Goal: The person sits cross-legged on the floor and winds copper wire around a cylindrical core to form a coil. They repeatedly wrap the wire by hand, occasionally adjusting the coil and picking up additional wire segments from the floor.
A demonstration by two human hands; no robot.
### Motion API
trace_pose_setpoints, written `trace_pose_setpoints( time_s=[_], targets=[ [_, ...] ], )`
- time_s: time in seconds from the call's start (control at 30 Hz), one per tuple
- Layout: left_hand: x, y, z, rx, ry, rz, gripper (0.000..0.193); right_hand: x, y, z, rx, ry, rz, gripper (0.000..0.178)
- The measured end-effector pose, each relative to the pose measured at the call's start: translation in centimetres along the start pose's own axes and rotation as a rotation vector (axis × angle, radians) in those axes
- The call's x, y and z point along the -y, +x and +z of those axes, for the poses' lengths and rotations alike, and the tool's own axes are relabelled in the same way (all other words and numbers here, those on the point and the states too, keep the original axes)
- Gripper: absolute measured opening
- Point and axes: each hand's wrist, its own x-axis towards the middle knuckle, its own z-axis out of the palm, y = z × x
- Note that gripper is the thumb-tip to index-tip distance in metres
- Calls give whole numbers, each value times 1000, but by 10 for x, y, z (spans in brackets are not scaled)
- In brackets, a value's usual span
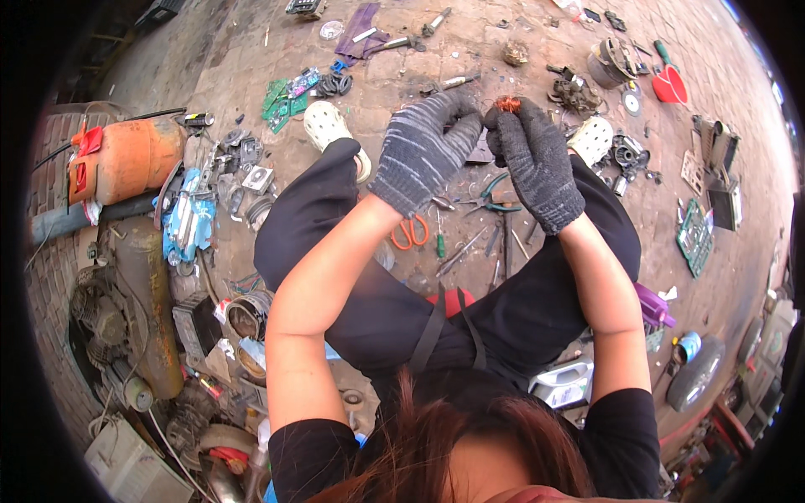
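Observation:
Both my hands wear grey knit gloves and are raised close together above the ground, between my knees. My right hand [537,159] pinches a small bundle of copper wire [508,104], whose orange strands stick out above its fingertips. Beside it, my left hand [432,151] has thumb and fingers drawn together in a pinch; whatever sits in them is hidden or too small to name. Below the hands lie pliers with teal handles [493,204], orange-handled scissors [410,234] and a green-handled screwdriver [440,245].
An orange gas cylinder [138,159] lies at the left, near scrap motor parts. Green circuit boards [281,104] lie ahead of my left shoe [327,124]. Toward the far right are a metal pot [612,64] and a red scoop [669,85]. A tyre [696,375] lies lower right.

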Motion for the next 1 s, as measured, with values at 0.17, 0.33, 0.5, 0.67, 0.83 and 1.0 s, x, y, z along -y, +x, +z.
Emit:
trace_pose_setpoints(
  time_s=[0.17,0.33,0.5,0.67,0.83,1.0],
  targets=[
    [7,9,-8,-97,-124,-165,15,-7,1,-4,-60,240,122,25],
    [9,11,-8,-207,177,-6,24,-4,2,-6,-49,366,168,27],
    [-5,12,-13,-276,234,248,17,-2,2,-8,-45,264,133,27],
    [-19,5,-14,16,-24,128,14,1,3,-7,-84,292,127,26],
    [-15,2,-5,156,-463,-151,24,5,3,-5,-112,114,5,24],
    [-17,0,-5,159,-474,-174,20,5,2,-3,-108,198,34,23]
  ],
)
